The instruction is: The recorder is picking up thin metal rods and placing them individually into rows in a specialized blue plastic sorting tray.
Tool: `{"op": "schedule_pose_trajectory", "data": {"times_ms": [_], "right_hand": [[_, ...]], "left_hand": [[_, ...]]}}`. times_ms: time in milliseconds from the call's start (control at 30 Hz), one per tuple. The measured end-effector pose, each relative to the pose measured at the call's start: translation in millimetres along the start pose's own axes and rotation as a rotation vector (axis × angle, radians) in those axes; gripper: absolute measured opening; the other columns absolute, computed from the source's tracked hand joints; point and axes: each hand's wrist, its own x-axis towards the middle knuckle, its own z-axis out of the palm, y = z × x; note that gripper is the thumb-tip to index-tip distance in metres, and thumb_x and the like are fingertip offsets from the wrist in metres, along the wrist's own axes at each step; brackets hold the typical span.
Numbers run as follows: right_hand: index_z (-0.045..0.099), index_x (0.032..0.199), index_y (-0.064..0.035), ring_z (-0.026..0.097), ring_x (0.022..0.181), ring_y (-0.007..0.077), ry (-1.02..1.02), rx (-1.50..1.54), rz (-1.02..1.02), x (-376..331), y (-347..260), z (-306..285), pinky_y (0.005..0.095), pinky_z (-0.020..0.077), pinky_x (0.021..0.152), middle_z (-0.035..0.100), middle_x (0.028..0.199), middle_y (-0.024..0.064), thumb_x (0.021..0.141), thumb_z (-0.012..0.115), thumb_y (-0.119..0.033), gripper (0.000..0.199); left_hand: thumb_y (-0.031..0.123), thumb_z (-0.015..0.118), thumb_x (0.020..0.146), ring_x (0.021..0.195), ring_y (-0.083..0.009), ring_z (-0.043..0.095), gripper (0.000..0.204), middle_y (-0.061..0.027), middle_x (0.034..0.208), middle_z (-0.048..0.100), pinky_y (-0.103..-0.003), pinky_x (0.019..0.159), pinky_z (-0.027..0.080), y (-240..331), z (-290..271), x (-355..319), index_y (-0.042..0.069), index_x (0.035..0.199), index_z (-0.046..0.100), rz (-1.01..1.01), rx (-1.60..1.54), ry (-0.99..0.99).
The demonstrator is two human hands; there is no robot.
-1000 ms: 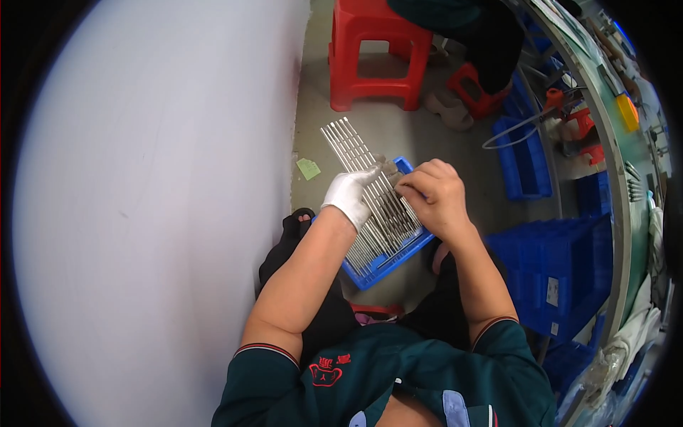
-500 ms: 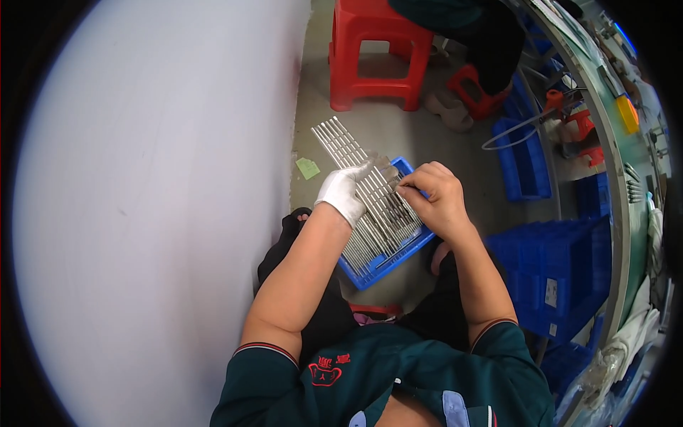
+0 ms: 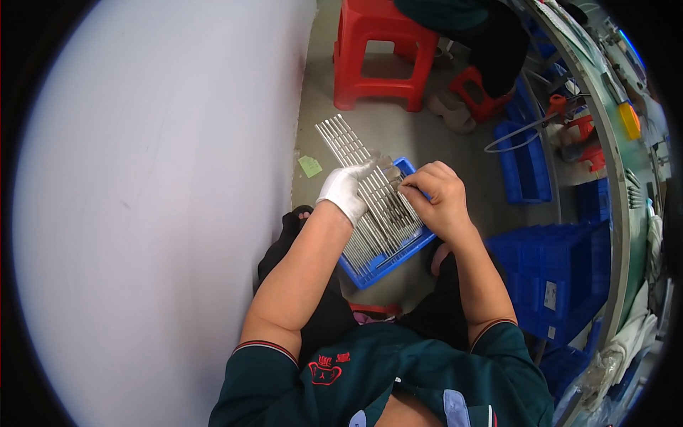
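Observation:
My left hand (image 3: 343,191), in a white glove with grey fingertips, is closed around a flat row of several long, thin metal rods (image 3: 348,144). Their far ends stick out past the hand, over the floor. Under the row is a blue plastic crate (image 3: 378,273) that holds more rods lying side by side. My bare right hand (image 3: 441,198) is closed in a pinch at the row's right side, just beside the gloved fingertips. Whatever sits between its thumb and finger is too small to make out.
A white wall (image 3: 163,213) rises close on my left. Ahead stands a red stool (image 3: 388,91), with a seated person's dark-clothed leg (image 3: 501,57) beside it. Stacked blue crates (image 3: 541,263) sit under the workbench (image 3: 617,213) on my right. A green paper (image 3: 309,166) lies on the floor.
The view has shifted very slightly. Both hands keep nearly the same place and grip on the rods; no clear movement shows.

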Motion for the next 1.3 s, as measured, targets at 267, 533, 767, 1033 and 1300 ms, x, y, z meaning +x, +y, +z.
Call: {"op": "schedule_pose_trajectory", "data": {"times_ms": [267,533,767,1033,1300], "right_hand": [[0.066,0.073,-0.0077,0.056,0.069,0.0234,-0.091,-0.219,-0.138,2,-7,4,0.0358,0.0440,0.066,0.060,0.070,0.0038,0.067,0.073,-0.008,0.010],[0.067,0.071,-0.0083,0.059,0.071,0.0238,0.005,-0.120,-0.021,-1,-7,5,0.0361,0.0447,0.068,0.062,0.070,0.0037,0.067,0.073,-0.009,0.007],[0.068,0.075,-0.0060,0.058,0.072,0.0242,-0.035,-0.011,0.063,-1,-6,9,0.0356,0.0456,0.069,0.062,0.071,0.0052,0.069,0.073,-0.007,0.007],[0.066,0.073,-0.0083,0.055,0.068,0.0234,-0.033,-0.195,-0.177,1,-10,17,0.0359,0.0420,0.064,0.061,0.071,0.0026,0.065,0.074,-0.008,0.011],[0.067,0.076,-0.0060,0.058,0.071,0.0233,0.001,-0.085,-0.091,2,-13,4,0.0340,0.0436,0.067,0.063,0.073,0.0052,0.069,0.073,-0.006,0.009]], "left_hand": [[0.001,0.047,0.094,0.102,-0.0362,0.062,0.021,-0.0193,0.109,0.060,-0.051,0.086,0.055,-1,-5,4,0.000,0.113,0.055,0.009,-0.007,0.012],[0.002,0.046,0.094,0.103,-0.0378,0.061,0.021,-0.0209,0.112,0.059,-0.051,0.087,0.055,-1,-6,2,-0.001,0.115,0.053,0.052,0.002,-0.009],[0.001,0.046,0.094,0.104,-0.0384,0.061,0.022,-0.0222,0.114,0.058,-0.051,0.086,0.055,0,-6,2,-0.001,0.115,0.051,0.063,-0.009,-0.023],[0.000,0.048,0.093,0.103,-0.0391,0.061,0.022,-0.0222,0.113,0.059,-0.050,0.087,0.055,-2,-19,18,-0.002,0.116,0.051,0.071,0.017,-0.007],[0.004,0.048,0.095,0.103,-0.0390,0.061,0.022,-0.0221,0.113,0.059,-0.051,0.087,0.054,-1,-12,8,-0.001,0.116,0.051,0.104,0.067,-0.003]]}}
